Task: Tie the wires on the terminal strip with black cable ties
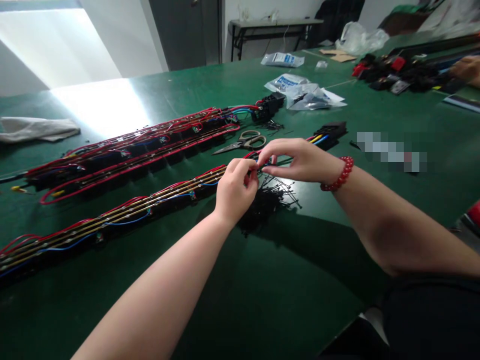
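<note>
My left hand [236,192] is closed in a pinch over the right part of a long black strip [112,220] that carries brass-coloured rods and red and blue wires. Close beside it, my right hand [296,159], with a red bead bracelet at the wrist, curves thumb and fingers together at the same spot. What the fingertips hold is too small and covered to make out. Yellow and blue wires run from the strip to a black connector [333,131] past my right hand. Below both hands lies a pile of thin black cable ties [264,205].
Scissors [243,141] lie just beyond my hands. Behind them rest more wired strips [150,145] with a black connector [268,106]. Plastic bags [307,95] and a heap of black and red parts [397,72] are farther back. Another person's hand [467,69] shows at far right. A cloth [37,129] lies left.
</note>
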The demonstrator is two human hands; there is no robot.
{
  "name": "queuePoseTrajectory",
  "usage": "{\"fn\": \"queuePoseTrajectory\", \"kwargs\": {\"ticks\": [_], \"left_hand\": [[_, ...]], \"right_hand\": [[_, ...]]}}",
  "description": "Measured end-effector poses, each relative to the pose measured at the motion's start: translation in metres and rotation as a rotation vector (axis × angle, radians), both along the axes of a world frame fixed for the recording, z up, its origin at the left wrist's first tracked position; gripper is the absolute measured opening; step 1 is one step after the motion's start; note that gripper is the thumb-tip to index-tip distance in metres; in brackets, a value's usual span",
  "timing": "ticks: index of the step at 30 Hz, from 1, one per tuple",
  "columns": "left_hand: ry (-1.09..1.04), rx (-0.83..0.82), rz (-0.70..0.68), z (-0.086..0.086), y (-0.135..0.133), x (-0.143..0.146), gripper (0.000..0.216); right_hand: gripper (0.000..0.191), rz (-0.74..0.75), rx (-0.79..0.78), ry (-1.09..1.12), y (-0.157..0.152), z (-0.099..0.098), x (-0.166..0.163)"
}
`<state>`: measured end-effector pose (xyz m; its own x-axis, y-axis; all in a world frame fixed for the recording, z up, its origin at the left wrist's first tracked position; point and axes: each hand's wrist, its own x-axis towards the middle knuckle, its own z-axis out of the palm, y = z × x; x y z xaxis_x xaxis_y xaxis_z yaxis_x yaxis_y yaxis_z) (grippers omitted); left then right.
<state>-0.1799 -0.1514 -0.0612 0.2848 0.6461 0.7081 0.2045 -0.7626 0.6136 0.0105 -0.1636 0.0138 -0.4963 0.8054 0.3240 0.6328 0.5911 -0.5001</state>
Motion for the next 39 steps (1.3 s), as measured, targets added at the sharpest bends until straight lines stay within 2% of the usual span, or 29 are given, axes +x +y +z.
{"fn": "queuePoseTrajectory", "kwargs": {"ticks": [3,7,11,17,21,28,34,37,39], "left_hand": [[0.004,-0.011,0.016,0.001,-0.001,-0.001,0.016],[0.019,-0.003,0.006,0.001,-0.005,-0.001,0.017],[0.039,-0.015,-0.004,0.0,-0.005,-0.002,0.016],[0.021,-0.1,-0.021,0.001,-0.005,-0.002,0.02],[0.002,-0.126,-0.026,0.0,-0.003,-0.001,0.022],[0.101,-0.16,0.006,-0.005,0.004,-0.003,0.019],[0.159,-0.116,0.012,-0.003,-0.002,-0.003,0.019],[0.199,-0.021,0.014,0.0,-0.007,-0.002,0.017],[0.231,0.074,0.071,0.005,-0.008,-0.002,0.014]], "right_hand": [[0.011,0.01,0.101,-0.078,-0.008,0.002,-0.008],[0.009,-0.011,0.14,-0.09,-0.008,-0.01,-0.008],[0.01,-0.026,0.117,-0.071,-0.009,-0.017,-0.009],[0.007,-0.046,0.031,0.013,-0.012,-0.011,-0.01],[0.018,-0.125,-0.08,0.17,-0.01,-0.014,-0.005],[0.032,-0.176,-0.149,0.675,0.024,-0.028,0.019],[0.041,-0.175,-0.186,0.809,0.07,-0.028,0.043],[0.038,-0.175,-0.213,0.842,0.084,-0.031,0.043],[0.038,-0.16,-0.247,0.847,0.087,-0.033,0.039]]}}
